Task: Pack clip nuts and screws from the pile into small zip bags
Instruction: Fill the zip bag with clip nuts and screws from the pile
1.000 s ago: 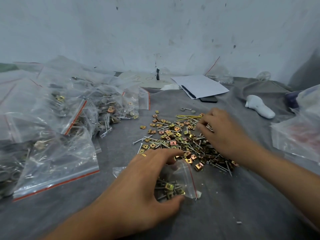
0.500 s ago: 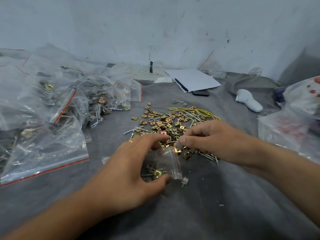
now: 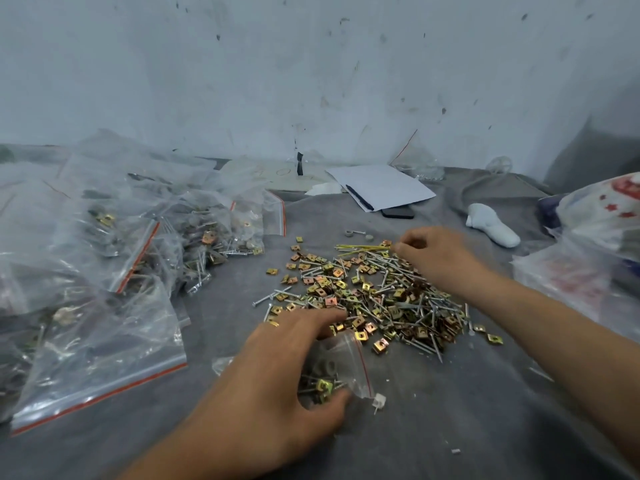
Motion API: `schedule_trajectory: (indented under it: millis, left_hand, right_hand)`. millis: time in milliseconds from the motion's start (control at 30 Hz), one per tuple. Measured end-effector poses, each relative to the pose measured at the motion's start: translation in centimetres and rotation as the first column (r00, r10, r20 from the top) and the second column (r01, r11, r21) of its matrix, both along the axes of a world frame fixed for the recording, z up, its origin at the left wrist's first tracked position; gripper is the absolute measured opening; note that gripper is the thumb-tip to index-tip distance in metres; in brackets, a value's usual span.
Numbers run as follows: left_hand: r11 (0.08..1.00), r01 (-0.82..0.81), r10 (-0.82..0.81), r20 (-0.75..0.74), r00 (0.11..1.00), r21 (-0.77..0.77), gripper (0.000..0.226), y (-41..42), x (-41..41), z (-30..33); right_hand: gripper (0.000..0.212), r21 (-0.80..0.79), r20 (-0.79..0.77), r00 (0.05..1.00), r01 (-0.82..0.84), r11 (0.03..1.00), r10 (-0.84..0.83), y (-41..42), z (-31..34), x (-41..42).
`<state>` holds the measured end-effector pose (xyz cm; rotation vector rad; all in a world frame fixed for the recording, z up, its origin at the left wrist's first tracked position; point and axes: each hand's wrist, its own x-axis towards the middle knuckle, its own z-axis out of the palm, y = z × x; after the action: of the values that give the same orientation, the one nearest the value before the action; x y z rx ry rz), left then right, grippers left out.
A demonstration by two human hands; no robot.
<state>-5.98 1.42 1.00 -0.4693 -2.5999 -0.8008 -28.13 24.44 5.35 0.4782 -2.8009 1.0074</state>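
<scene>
A pile of brass-coloured clip nuts and silver screws (image 3: 374,292) lies on the grey cloth (image 3: 450,410) in the middle. My left hand (image 3: 277,372) grips a small zip bag (image 3: 341,370) with its mouth held open toward the pile; some clip nuts and screws lie inside it. My right hand (image 3: 436,256) is at the pile's far right edge, its fingers curled and its fingertips pinched on the pile by some thin yellow ties (image 3: 363,247). What it pinches is too small to tell.
Several filled zip bags (image 3: 104,271) are heaped at the left. White paper with a pen (image 3: 381,187) and a dark phone (image 3: 398,213) lie at the back. A white object (image 3: 491,228) and printed plastic bags (image 3: 595,237) sit at the right.
My right hand has moved from the mouth of the small bag back out to the far side of the pile. My left hand still holds the bag in place.
</scene>
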Motion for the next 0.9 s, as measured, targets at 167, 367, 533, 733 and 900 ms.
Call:
schedule_trajectory:
  millis: [167, 367, 533, 733, 900]
  left_hand:
    - [0.999, 0.008, -0.008, 0.006, 1.0, -0.031, 0.075, 0.2, -0.3, 0.1]
    - [0.998, 0.04, -0.04, 0.013, 0.999, -0.049, 0.075, 0.3, -0.5, 0.4]
    - [0.995, 0.049, -0.048, 0.008, 0.999, -0.092, 0.078, 0.4, -0.6, 0.5]
    - [0.991, 0.022, -0.024, -0.017, 1.0, -0.135, 0.077, 0.5, -0.6, 0.1]
    - [0.991, 0.012, -0.015, -0.021, 1.0, -0.134, 0.075, 0.7, -0.6, 0.1]
  right_hand:
    - [0.016, 0.259, -0.112, 0.994, 0.014, 0.966, 0.016, -4.4, -0.4, -5.3]
    - [0.003, 0.469, -0.128, 0.99, 0.005, 0.883, 0.062, -6.4, 0.1, -8.1]
    - [0.008, 0.469, -0.088, 0.994, -0.022, 0.883, 0.071, -6.2, -0.1, -8.9]
    - [0.008, 0.016, -0.102, 0.995, -0.011, 1.0, 0.013, -4.3, 0.8, -3.2]
    - [0.009, -0.255, 0.108, 0.959, -0.23, 0.939, 0.264, -0.4, -0.2, 9.3]
